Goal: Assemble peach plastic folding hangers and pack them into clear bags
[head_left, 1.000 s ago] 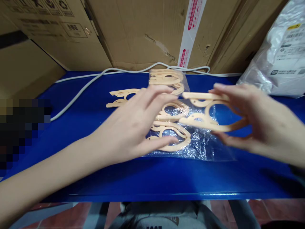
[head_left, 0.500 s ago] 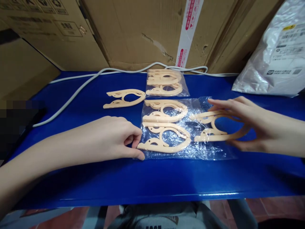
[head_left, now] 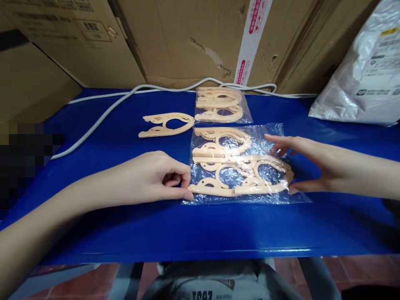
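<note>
A clear plastic bag lies flat on the blue table with several beige folding hangers inside. My left hand pinches the bag's left edge near its lower corner. Toward the bag's right side, a beige hanger overlaps the others. My right hand is at that hanger's curved end, thumb and fingers spread apart, the thumb touching or very near it. Behind is a second bag of hangers. One loose hanger lies to the left of the bags.
A white cable runs along the back of the blue table. Cardboard boxes stand behind it. At the back right is a white plastic parcel, and a dark object is at the left edge.
My right hand has moved left, and the hanger by it has slid left over the other hangers. My left hand stays at the bag's edge. The view has shifted slightly.
</note>
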A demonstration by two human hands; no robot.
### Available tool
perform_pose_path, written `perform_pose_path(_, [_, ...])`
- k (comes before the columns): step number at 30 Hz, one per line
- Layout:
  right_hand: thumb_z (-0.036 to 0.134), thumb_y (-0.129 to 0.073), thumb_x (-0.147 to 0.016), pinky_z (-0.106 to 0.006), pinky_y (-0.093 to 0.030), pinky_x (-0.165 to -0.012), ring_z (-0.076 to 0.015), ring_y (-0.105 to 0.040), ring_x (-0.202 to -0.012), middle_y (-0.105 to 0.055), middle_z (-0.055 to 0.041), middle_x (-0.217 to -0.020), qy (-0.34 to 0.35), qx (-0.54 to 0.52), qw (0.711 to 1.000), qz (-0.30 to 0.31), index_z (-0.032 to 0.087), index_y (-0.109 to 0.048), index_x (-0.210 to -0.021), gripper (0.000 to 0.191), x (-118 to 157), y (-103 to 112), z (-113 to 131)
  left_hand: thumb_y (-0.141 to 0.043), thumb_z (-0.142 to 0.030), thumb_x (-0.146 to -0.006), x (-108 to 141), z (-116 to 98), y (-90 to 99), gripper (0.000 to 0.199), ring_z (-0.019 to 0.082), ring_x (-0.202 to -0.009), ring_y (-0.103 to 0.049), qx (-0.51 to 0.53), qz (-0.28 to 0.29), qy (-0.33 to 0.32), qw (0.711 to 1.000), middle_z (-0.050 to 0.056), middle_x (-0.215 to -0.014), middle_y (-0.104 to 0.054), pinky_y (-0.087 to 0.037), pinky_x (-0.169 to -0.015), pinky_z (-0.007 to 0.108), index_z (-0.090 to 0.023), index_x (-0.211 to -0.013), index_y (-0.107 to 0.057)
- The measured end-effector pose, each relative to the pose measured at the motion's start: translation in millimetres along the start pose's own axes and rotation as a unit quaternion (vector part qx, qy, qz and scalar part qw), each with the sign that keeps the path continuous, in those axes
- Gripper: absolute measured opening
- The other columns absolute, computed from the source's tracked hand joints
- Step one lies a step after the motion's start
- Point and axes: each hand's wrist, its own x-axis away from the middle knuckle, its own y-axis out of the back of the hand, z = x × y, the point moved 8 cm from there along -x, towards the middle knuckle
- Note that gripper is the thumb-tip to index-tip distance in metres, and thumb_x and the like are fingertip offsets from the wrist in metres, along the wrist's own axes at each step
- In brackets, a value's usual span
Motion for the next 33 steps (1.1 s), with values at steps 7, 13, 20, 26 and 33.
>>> perform_pose_path(7, [0.051, -0.075, -0.087, -0.037, -0.061, -0.076, -0.026, -0.071, -0.094, -0.071, -0.0035, -0.117, -0.018, -0.054, 0.998, 0.003, 0.037, -0.034, -0.16, 0.085, -9, -6, 4, -0.069, -0.047, -0.09, 0, 2, 0.0, 0.032, 0.007, -0.05, -0.036, 0.009, 0.005, 0.012, 1.0, -0.006, -0.055, -0.041, -0.027, -0.049, 0.021, -0.019, -0.075, -0.067])
perform_pose_path(13, [0.047, -0.073, -0.09, -0.036, -0.06, -0.08, -0.0247, -0.07, -0.1, -0.069, -0.0037, -0.124, 0.008, -0.089, 0.996, -0.013, 0.035, -0.035, -0.16, 0.081, -23, -13, 24, -0.069, -0.05, -0.089, -1, 4, -1.6, 0.033, 0.007, -0.049, -0.035, 0.016, 0.007, 0.017, 1.0, -0.006, -0.055, -0.04, -0.027, -0.049, 0.02, -0.018, -0.077, -0.068])
perform_pose_path(20, [0.043, -0.075, -0.09, -0.039, -0.06, -0.086, -0.0252, -0.071, -0.101, -0.074, -0.0013, -0.112, -0.011, -0.163, 0.985, -0.049, 0.035, -0.048, -0.152, 0.069, -25, -8, 14, -0.067, -0.051, -0.091, 0, 5, -1.9, 0.035, 0.008, -0.049, -0.036, 0.023, 0.013, 0.022, 0.999, -0.006, -0.055, -0.041, -0.028, -0.049, 0.02, -0.018, -0.078, -0.069])
perform_pose_path(26, [0.047, -0.076, -0.088, -0.043, -0.062, -0.086, -0.0267, -0.073, -0.097, -0.076, -0.0036, -0.11, -0.028, -0.211, 0.976, -0.049, 0.032, -0.056, -0.146, 0.063, -29, -14, 16, -0.069, -0.052, -0.089, 0, 7, -1.8, 0.036, 0.008, -0.048, -0.035, 0.031, 0.009, 0.031, 0.999, -0.006, -0.053, -0.04, -0.026, -0.048, 0.021, -0.018, -0.076, -0.068])
perform_pose_path(33, [0.045, -0.079, -0.086, -0.04, -0.064, -0.085, -0.0261, -0.073, -0.101, -0.075, -0.0046, -0.115, -0.059, -0.257, 0.963, -0.061, 0.03, -0.061, -0.14, 0.059, -27, -17, 14, -0.069, -0.05, -0.089, 1, 6, -1.1, 0.035, 0.007, -0.049, -0.034, 0.042, 0.006, 0.05, 0.998, -0.006, -0.053, -0.041, -0.026, -0.049, 0.021, -0.018, -0.076, -0.068])
